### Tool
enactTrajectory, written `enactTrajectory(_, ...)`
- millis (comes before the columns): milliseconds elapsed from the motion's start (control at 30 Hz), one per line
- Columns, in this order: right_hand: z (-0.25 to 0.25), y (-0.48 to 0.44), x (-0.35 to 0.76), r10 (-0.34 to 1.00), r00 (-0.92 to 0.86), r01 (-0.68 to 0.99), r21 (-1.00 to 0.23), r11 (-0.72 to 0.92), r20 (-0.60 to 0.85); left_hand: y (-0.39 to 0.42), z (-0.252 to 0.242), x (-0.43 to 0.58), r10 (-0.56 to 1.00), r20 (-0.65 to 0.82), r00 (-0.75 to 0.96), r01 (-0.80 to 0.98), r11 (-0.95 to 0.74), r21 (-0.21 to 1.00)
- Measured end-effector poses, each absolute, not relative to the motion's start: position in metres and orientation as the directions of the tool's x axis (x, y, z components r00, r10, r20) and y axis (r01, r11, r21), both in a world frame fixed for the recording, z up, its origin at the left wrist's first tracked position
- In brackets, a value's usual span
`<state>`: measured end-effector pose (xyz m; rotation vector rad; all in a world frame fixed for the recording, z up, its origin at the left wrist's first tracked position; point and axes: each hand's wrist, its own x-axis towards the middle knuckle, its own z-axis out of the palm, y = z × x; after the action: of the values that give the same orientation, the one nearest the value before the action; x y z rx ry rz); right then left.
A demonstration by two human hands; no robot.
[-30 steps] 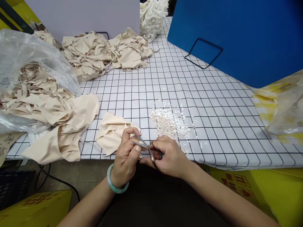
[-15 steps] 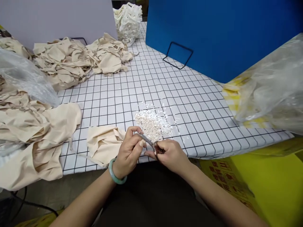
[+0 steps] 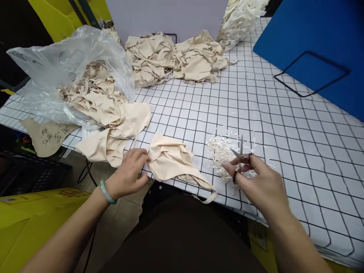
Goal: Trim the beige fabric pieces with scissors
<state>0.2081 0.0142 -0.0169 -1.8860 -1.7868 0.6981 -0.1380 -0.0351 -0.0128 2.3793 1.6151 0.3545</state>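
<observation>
My left hand (image 3: 127, 173), with a green bangle on its wrist, rests at the table's near edge, fingers curled at the left corner of a beige fabric piece (image 3: 170, 157). It touches the fabric's edge; whether it grips it is unclear. My right hand (image 3: 260, 180) holds small scissors (image 3: 240, 153), their blades apart and pointing up. Just beyond that hand lies a heap of small white clippings (image 3: 222, 151) on the grid-patterned tablecloth (image 3: 256, 110).
A clear plastic bag (image 3: 68, 72) of beige fabric spills out at the left. More beige fabric piles (image 3: 173, 57) lie at the back, with white pieces (image 3: 241, 17) behind. A blue board (image 3: 315, 53) stands at the right. Yellow boxes (image 3: 17, 216) sit below left.
My hands have parted: the left moved left to the fabric piece's corner, the right moved right with the scissors, blades now apart. The view swung left.
</observation>
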Motion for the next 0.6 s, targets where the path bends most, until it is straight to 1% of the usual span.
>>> enactTrajectory(67, -0.019, 0.009, 0.177, 0.989, -0.144, 0.620, -0.781, 0.071, -0.024, -0.041, -0.017, -0.137, 0.891, -0.003, 0.453, 0.843, -0.428, 0.325)
enactTrajectory(133, -0.023, 0.003, 0.145, 0.941, -0.335, 0.451, -0.870, 0.202, 0.045, -0.047, -0.020, -0.128, 0.861, 0.014, 0.508, 0.813, -0.485, 0.322)
enactTrajectory(200, -0.030, -0.003, 0.117, 0.864, -0.491, 0.333, -0.893, 0.302, 0.110, -0.052, -0.020, -0.119, 0.858, 0.085, 0.507, 0.791, -0.502, 0.349)
enactTrajectory(267, -0.037, -0.005, 0.096, 0.813, -0.567, 0.297, -0.888, 0.351, 0.132, -0.058, -0.014, -0.115, 0.887, 0.146, 0.437, 0.765, -0.453, 0.457)
enactTrajectory(300, -0.040, -0.005, 0.089, 0.813, -0.568, 0.297, -0.889, 0.348, 0.128, -0.062, -0.010, -0.114, 0.911, 0.139, 0.388, 0.740, -0.398, 0.542)
enactTrajectory(333, -0.042, -0.003, 0.084, 0.830, -0.545, 0.289, -0.902, 0.320, 0.119, -0.065, -0.006, -0.114, 0.932, 0.083, 0.353, 0.696, -0.321, 0.642)
enactTrajectory(367, -0.043, -0.001, 0.081, 0.856, -0.505, 0.260, -0.927, 0.270, 0.108, -0.068, -0.002, -0.114, 0.937, -0.029, 0.347, 0.629, -0.210, 0.749)
enactTrajectory(400, -0.042, 0.002, 0.079, 0.883, -0.461, 0.202, -0.957, 0.206, 0.092, -0.071, 0.000, -0.112, 0.913, -0.172, 0.369, 0.540, -0.060, 0.839)
enactTrajectory(433, -0.040, 0.004, 0.078, 0.903, -0.423, 0.118, -0.983, 0.139, 0.077, -0.072, 0.001, -0.110, 0.863, -0.301, 0.406, 0.436, 0.106, 0.894)
enactTrajectory(467, -0.037, 0.007, 0.077, 0.916, -0.396, 0.023, -0.997, 0.079, 0.064, -0.072, 0.001, -0.107, 0.810, -0.386, 0.440, 0.326, 0.257, 0.910)
enactTrajectory(500, -0.033, 0.008, 0.076, 0.923, -0.380, -0.066, -0.997, 0.034, 0.056, -0.071, -0.001, -0.103, 0.781, -0.422, 0.460, 0.213, 0.365, 0.906)
enactTrajectory(533, -0.029, 0.010, 0.075, 0.927, -0.372, -0.136, -0.991, 0.003, 0.054, -0.068, -0.004, -0.099, 0.785, -0.419, 0.457, 0.100, 0.423, 0.901)
enactTrajectory(600, -0.022, 0.010, 0.073, 0.928, -0.369, -0.206, -0.978, -0.030, 0.050, -0.062, -0.009, -0.091, 0.840, -0.361, 0.406, -0.090, 0.429, 0.899)
